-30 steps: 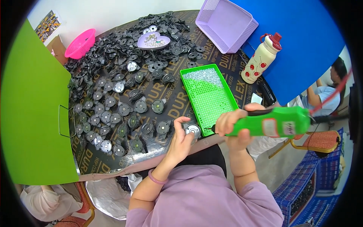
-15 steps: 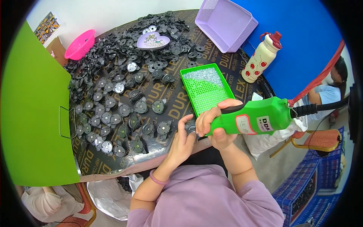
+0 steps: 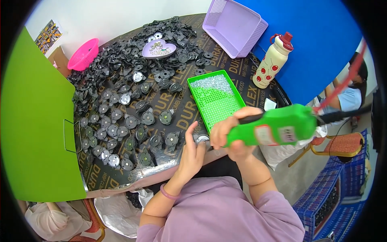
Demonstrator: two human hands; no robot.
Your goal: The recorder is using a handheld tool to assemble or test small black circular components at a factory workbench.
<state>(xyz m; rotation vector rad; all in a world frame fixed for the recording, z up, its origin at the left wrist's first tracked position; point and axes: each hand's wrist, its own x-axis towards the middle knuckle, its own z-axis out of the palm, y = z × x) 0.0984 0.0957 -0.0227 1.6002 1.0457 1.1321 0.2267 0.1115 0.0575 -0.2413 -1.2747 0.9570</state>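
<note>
My right hand [image 3: 235, 133] is wrapped round a green powered screwdriver [image 3: 278, 128], held nearly level with its cable running off to the right. The driver's tip is hidden behind my fingers. By the table's front edge, my left hand [image 3: 192, 155] has its thumb against a small round black part with a silver face [image 3: 202, 138], while its index finger points up, away from the part. The other left fingers are partly hidden. Just beyond my hands lies a green perforated tray [image 3: 207, 115] with small silvery screws heaped in its far end [image 3: 213, 84].
Several round black parts [image 3: 131, 122] are spread left of my hands, before a big dark heap [image 3: 109, 56]. A purple heart-shaped dish [image 3: 158, 55] rests in it. Beyond are a pink basket [image 3: 84, 54], purple basket [image 3: 238, 28] and cream bottle [image 3: 273, 62]. Other people sit either side.
The screwdriver and my right hand have shifted slightly right, and the driver is blurred by motion. More of the silver-faced part shows by my left thumb. The view has turned a little.
</note>
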